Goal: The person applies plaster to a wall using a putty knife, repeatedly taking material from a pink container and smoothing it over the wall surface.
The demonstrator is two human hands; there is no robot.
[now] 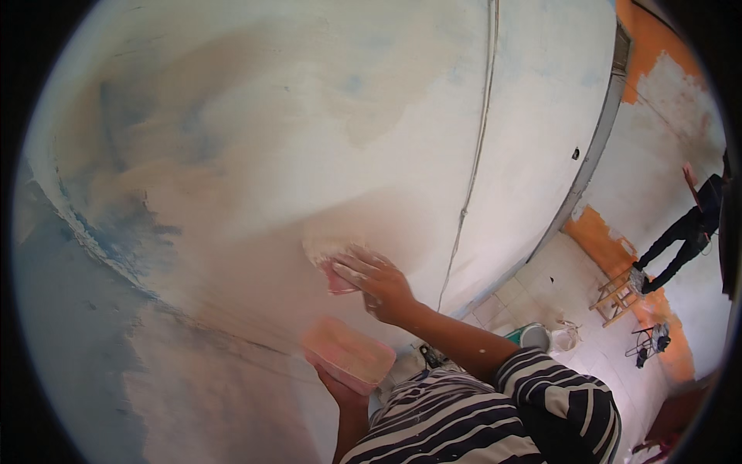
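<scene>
My right hand (380,284), smeared with white, presses a small pinkish-red flat spreader (338,280) against the wall (278,209). A lump of pale putty (331,246) lies on the wall at the spreader's upper edge. Lower down, my left hand (348,397) grips a pink rectangular tub (348,377) from below and the side. Pale putty partly coats the tub's inside. Around my hands the wall surface is patchy, with beige and white coats over blue.
A cable (478,147) runs down the wall to my right. Buckets (535,337) stand on the tiled floor (556,271). Farther right, another person (679,232) stands on a wooden stool (616,298) by an orange and white wall. A rough wall corner (100,251) lies at left.
</scene>
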